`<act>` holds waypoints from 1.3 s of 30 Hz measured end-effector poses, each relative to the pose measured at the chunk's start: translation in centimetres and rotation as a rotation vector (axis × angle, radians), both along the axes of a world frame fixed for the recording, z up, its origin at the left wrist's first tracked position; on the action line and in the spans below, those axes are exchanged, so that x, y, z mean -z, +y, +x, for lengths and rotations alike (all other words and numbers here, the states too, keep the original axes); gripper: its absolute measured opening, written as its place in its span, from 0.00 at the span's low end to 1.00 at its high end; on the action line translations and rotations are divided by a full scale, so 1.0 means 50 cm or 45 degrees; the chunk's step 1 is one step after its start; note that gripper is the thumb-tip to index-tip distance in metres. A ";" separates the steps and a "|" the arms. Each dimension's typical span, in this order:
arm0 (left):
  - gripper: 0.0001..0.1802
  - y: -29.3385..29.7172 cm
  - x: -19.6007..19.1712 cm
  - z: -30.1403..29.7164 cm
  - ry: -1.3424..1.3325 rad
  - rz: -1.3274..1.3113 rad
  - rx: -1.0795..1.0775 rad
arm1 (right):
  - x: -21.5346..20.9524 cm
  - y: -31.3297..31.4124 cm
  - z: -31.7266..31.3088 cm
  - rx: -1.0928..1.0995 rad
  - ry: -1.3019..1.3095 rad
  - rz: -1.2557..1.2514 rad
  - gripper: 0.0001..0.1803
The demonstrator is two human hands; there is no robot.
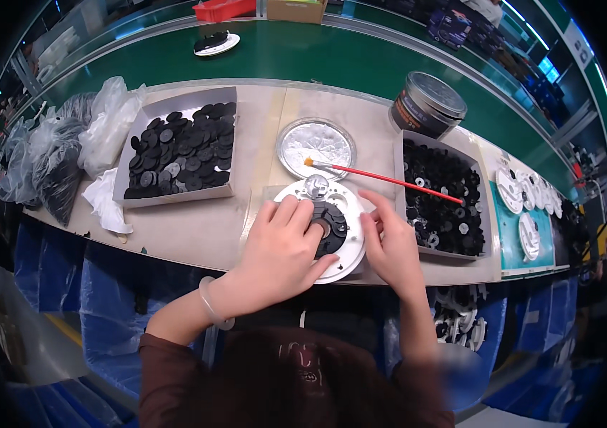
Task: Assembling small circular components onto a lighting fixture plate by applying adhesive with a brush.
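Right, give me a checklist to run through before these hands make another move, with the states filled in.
1. Left hand steadying the white plate and its black piece: ok, fingers and thumb lie over them.
2. Right hand touching the plate: cannot tell; its fingers are at the right rim.
3. Brush clear of other things: not ok; its tip is over the silver dish, its handle over the right box.
4. Black discs in the left box: ok, plenty.
5. Plate's black piece fully seated: cannot tell, the left hand partly covers it.
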State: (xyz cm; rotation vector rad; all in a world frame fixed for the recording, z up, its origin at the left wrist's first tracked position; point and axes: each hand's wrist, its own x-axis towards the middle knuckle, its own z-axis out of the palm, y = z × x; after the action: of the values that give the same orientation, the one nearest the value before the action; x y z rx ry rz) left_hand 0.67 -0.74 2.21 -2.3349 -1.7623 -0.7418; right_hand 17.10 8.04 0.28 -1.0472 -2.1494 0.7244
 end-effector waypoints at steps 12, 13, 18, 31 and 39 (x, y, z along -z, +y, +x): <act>0.17 -0.003 0.038 -0.005 -0.173 0.084 0.072 | 0.008 0.007 -0.008 -0.156 -0.050 0.123 0.15; 0.17 0.000 0.040 -0.007 -0.253 0.053 0.105 | 0.008 0.010 -0.008 -0.164 -0.053 0.119 0.15; 0.16 0.004 0.031 -0.015 -0.290 -0.020 0.129 | -0.006 0.013 -0.010 -0.185 -0.152 0.044 0.14; 0.16 0.010 0.055 -0.011 -0.203 0.094 0.081 | -0.106 0.107 -0.245 -0.659 -0.142 0.432 0.11; 0.16 0.009 0.052 -0.007 -0.239 0.099 0.104 | -0.012 0.135 -0.470 -0.905 -0.629 0.663 0.11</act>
State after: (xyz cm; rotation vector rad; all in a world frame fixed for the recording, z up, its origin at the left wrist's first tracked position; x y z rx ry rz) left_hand 0.32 -0.29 -0.38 -2.3658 -1.6811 -1.0545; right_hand -6.43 14.80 0.90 -0.1679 -2.9544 0.1506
